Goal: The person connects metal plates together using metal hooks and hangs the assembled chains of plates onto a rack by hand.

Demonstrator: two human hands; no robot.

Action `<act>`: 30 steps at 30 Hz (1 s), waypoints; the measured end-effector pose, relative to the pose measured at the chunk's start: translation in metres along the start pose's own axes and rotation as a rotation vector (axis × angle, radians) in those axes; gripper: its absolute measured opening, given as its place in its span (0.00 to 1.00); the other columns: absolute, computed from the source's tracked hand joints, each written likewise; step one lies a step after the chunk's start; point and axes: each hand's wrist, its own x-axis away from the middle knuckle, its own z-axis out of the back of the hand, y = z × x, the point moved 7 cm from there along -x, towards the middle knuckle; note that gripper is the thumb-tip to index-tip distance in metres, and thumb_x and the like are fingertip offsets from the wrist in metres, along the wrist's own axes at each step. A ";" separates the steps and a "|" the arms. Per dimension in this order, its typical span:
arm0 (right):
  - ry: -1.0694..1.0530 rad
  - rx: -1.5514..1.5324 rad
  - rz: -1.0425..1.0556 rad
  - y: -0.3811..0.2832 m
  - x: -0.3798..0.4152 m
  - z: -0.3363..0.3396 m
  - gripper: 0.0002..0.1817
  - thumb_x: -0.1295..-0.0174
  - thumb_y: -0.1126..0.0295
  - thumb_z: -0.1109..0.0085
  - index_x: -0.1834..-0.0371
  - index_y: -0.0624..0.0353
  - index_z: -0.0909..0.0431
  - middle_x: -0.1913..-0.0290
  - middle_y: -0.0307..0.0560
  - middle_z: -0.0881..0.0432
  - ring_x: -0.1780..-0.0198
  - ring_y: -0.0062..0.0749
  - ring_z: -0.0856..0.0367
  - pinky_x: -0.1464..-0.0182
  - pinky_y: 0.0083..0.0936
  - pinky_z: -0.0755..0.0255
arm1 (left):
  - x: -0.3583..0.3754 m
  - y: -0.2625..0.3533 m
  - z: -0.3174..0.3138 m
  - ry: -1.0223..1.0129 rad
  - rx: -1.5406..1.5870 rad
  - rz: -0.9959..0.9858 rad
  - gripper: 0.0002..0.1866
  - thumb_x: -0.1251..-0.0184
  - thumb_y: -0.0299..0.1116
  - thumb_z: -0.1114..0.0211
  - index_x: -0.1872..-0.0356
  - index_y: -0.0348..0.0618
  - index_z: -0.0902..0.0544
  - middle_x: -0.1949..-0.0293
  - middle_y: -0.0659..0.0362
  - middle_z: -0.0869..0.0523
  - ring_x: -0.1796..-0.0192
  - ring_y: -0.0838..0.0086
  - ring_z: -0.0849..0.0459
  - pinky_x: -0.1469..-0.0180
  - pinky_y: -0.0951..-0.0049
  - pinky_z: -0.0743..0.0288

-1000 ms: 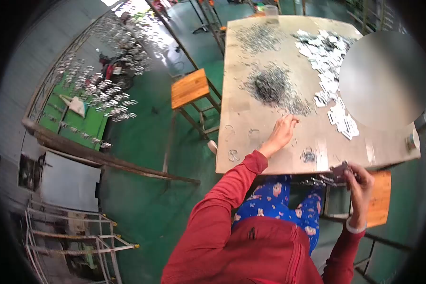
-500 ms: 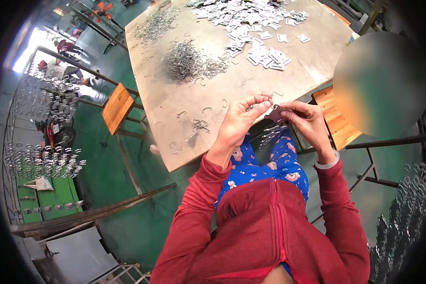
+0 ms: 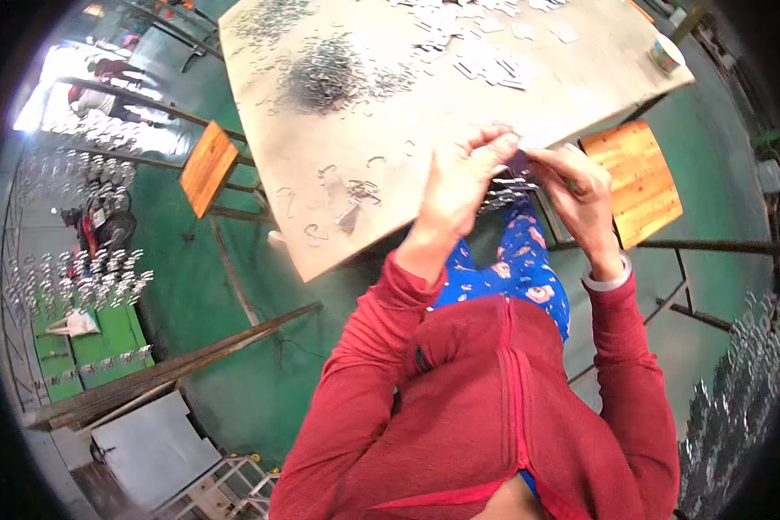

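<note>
My left hand (image 3: pixel 461 180) is above the near edge of the table, thumb and forefinger pinched together; what sits between its fingertips is too small and blurred to name. Close beside it, my right hand (image 3: pixel 578 186) pinches a small dark flat plate (image 3: pixel 518 163) by its right side. The plate lies between both sets of fingertips, partly covered by them. Just below it hang several shiny metal pieces (image 3: pixel 507 192), smeared by motion. Loose wire hooks (image 3: pixel 362 192) are on the table to the left of my hands.
The worktable (image 3: pixel 390 165) bears a heap of wire hooks (image 3: pixel 321 74) and a pile of pale flat plates (image 3: pixel 485 61). A cup-like container (image 3: pixel 665 54) stands at its right corner. Wooden stools (image 3: pixel 208 169) flank it. Hooks hang on racks at left (image 3: pixel 78 282) and right (image 3: pixel 737 407).
The view has tilted, so the table sits higher in it. Both hands appear slightly higher and further right, still together at the dark plate. The blurred patch at right is gone.
</note>
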 end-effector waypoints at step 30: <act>0.852 0.743 0.194 -0.071 0.002 0.239 0.12 0.36 0.60 0.49 0.63 0.57 0.20 0.61 0.50 0.19 0.60 0.39 0.20 0.61 0.37 0.25 | -0.040 -0.048 -0.096 -0.360 -0.558 -0.561 0.09 0.53 0.32 0.36 0.78 0.35 0.18 0.79 0.50 0.20 0.72 0.60 0.21 0.66 0.63 0.28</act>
